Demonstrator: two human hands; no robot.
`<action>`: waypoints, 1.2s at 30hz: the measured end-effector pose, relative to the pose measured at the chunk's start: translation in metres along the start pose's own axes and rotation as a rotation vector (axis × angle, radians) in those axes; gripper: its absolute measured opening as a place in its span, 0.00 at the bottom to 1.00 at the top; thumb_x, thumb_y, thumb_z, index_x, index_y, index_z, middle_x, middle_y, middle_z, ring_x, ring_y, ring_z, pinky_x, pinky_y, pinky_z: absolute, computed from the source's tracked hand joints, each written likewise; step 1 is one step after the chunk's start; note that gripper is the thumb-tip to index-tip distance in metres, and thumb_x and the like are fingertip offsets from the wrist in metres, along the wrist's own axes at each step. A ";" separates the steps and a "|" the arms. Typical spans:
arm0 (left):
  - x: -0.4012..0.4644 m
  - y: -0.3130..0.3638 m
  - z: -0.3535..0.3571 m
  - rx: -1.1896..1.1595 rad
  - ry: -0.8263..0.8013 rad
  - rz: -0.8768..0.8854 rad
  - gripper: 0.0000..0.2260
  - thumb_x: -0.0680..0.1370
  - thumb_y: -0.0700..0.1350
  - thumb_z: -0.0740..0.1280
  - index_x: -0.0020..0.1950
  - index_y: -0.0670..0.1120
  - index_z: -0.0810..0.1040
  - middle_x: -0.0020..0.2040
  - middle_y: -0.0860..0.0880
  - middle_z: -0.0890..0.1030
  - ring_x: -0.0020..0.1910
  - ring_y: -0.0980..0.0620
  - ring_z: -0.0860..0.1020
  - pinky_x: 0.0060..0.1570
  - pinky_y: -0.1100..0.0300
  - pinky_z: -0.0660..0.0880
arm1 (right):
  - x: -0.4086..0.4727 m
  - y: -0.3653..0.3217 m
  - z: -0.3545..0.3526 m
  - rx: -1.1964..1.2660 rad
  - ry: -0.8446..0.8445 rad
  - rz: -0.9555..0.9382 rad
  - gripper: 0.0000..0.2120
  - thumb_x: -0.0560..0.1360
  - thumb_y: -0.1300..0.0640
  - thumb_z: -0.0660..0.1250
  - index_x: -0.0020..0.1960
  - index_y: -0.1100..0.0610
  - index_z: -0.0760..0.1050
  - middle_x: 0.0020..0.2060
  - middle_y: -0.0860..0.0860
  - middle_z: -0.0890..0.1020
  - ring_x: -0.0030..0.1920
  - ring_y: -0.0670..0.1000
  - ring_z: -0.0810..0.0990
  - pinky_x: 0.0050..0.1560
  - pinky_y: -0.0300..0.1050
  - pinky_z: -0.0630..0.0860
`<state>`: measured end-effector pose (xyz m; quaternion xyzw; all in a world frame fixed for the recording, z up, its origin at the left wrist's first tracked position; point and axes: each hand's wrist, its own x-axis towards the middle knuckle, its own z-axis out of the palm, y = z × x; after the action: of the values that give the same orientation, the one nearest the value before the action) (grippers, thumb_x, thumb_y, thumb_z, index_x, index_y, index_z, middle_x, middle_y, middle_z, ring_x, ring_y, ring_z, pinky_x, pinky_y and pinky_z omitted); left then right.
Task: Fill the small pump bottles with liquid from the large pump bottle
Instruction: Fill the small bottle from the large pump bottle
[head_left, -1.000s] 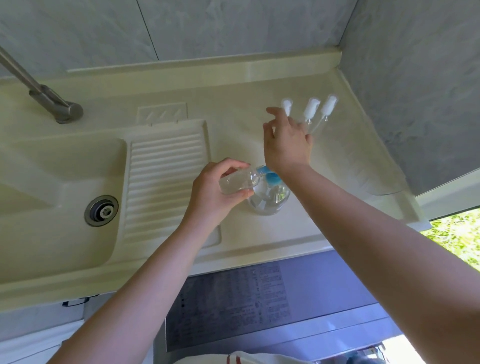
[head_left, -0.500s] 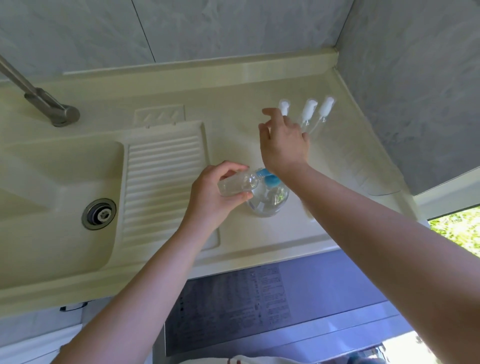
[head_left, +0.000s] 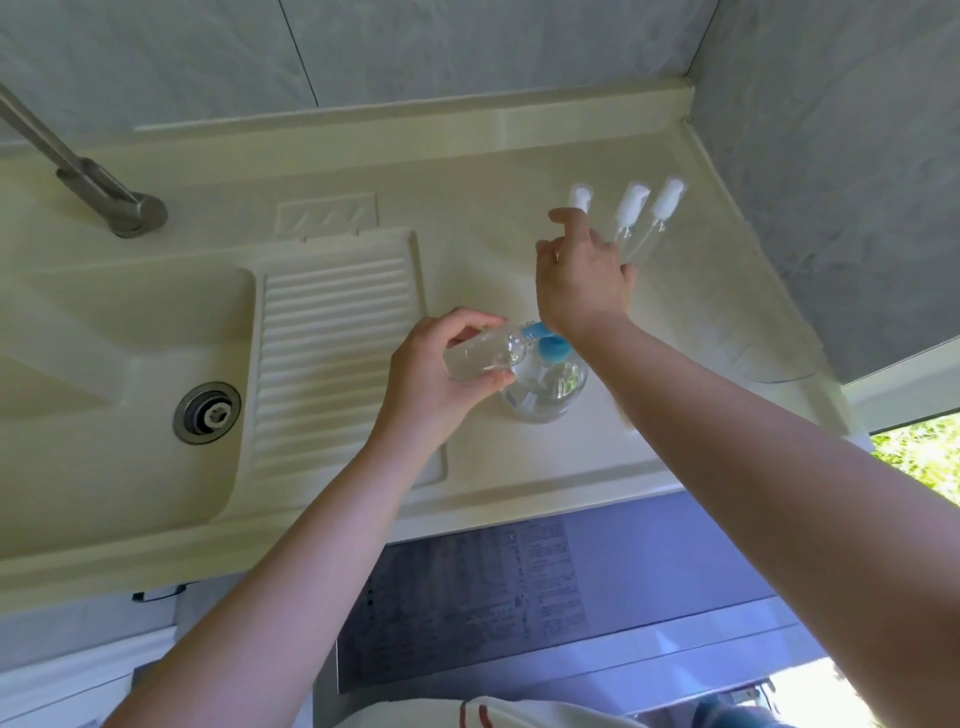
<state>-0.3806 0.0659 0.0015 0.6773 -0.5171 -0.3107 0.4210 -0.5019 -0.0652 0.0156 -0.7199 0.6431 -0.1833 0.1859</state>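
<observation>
Three white pump tops (head_left: 631, 203) on counter, one small bottle (head_left: 480, 357) pinched in left-hand fingers (head_left: 470, 382), right-hand fingers (head_left: 569, 218) spread.

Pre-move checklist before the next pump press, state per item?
1. Small clear plastic bottle gripped: ok, left hand holds it tilted on its side.
2. Its open neck at the blue pump nozzle: ok as far as visible; exact alignment cannot tell.
3. Large clear round pump bottle upright on the cream countertop: ok.
4. Right hand on the pump head: not ok, it is up near the three white pump tops lying behind.
5. Fill level in the small bottle: cannot tell.
</observation>
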 end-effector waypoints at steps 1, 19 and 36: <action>0.000 0.000 0.001 -0.005 -0.001 -0.004 0.20 0.65 0.44 0.80 0.53 0.59 0.81 0.52 0.52 0.80 0.53 0.57 0.77 0.59 0.60 0.74 | 0.000 0.001 0.000 -0.008 0.008 -0.003 0.18 0.83 0.51 0.52 0.72 0.48 0.63 0.64 0.48 0.78 0.65 0.57 0.71 0.60 0.53 0.62; 0.000 0.001 -0.001 0.000 0.003 0.009 0.21 0.65 0.44 0.80 0.53 0.60 0.81 0.52 0.52 0.80 0.53 0.58 0.77 0.59 0.61 0.73 | 0.007 -0.002 -0.020 0.153 -0.031 0.048 0.19 0.82 0.49 0.52 0.72 0.48 0.63 0.64 0.48 0.79 0.67 0.56 0.71 0.62 0.54 0.61; 0.000 0.002 -0.002 0.001 0.005 0.011 0.20 0.65 0.44 0.80 0.54 0.58 0.81 0.53 0.52 0.80 0.54 0.60 0.76 0.58 0.67 0.70 | -0.008 0.007 -0.012 -0.097 0.064 -0.090 0.20 0.82 0.48 0.51 0.74 0.48 0.62 0.63 0.48 0.78 0.65 0.58 0.71 0.59 0.54 0.62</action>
<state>-0.3800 0.0665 0.0043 0.6756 -0.5199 -0.3066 0.4234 -0.5146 -0.0586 0.0223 -0.7501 0.6238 -0.1830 0.1215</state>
